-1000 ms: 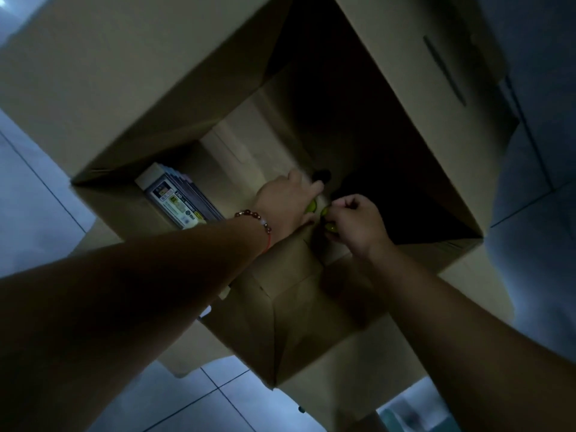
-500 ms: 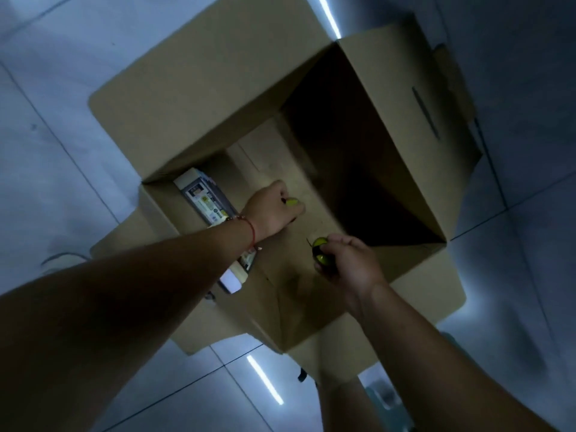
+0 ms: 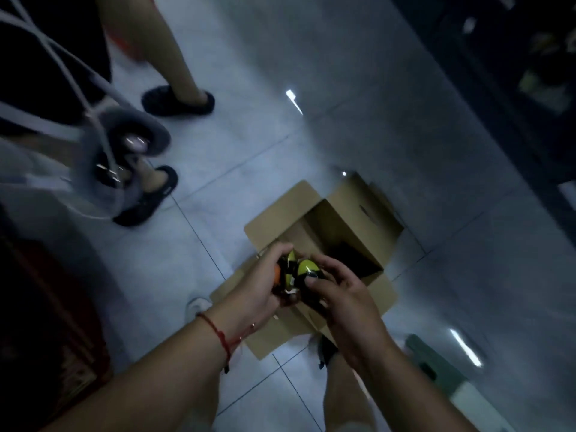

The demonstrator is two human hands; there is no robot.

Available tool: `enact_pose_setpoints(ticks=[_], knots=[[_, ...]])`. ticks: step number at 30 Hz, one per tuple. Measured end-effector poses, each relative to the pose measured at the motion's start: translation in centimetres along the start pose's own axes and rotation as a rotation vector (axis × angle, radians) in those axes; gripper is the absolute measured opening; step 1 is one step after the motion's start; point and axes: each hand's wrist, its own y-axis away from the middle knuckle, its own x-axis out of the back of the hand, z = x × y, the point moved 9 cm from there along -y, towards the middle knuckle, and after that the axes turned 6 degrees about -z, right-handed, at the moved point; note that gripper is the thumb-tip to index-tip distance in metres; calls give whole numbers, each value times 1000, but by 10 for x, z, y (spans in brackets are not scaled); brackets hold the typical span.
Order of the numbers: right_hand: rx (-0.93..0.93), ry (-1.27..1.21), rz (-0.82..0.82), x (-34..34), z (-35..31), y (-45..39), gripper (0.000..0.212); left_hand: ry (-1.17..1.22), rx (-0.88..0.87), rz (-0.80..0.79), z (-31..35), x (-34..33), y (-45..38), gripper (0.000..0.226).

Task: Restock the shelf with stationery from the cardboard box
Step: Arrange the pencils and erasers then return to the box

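left hand (image 3: pixel 258 288) grip: clasps yellow-black items (image 3: pixel 296 269) | right hand (image 3: pixel 339 294) grip: clasps same | above cardboard box (image 3: pixel 349 213)

A second person's bare legs (image 3: pixel 168 54) in dark slippers (image 3: pixel 178 100) are standing on the grey tiled floor (image 3: pixel 358 126), just beside a blurred wheeled cart (image 3: pixel 103 157), while a pale green object (image 3: pixel 442 366) is lying at lower right.

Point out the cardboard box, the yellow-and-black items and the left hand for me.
cardboard box (image 3: pixel 282 210): head view, on its open far flap.
yellow-and-black items (image 3: pixel 304 267): head view, on the yellow face of the right one.
left hand (image 3: pixel 260 283): head view, on the back of the hand.
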Motion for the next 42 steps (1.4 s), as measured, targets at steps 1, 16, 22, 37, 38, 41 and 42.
enact_pose_setpoints(ticks=[1,16,22,37,38,41,42], knots=[[26,0,-28,-22,-18,34,36,-64,-44,7,20,-6,46,27],[128,166,-812,-210,-88,336,35,389,-732,-26,20,-7,479,20],[45,448,-1082,-274,-12,437,42,575,-957,238,-74,48,595,26],[671,1091,-1790,-455,223,715,33,-601,-882,1701,-325,193,949,23],[683,1089,-1822,-465,241,730,32,-617,-851,1706,-340,204,960,24],[648,1020,-1870,-489,289,767,26,-618,-786,1739,-381,233,990,24],[613,990,-1891,-494,303,778,26,-622,-766,1757,-392,243,999,25]])
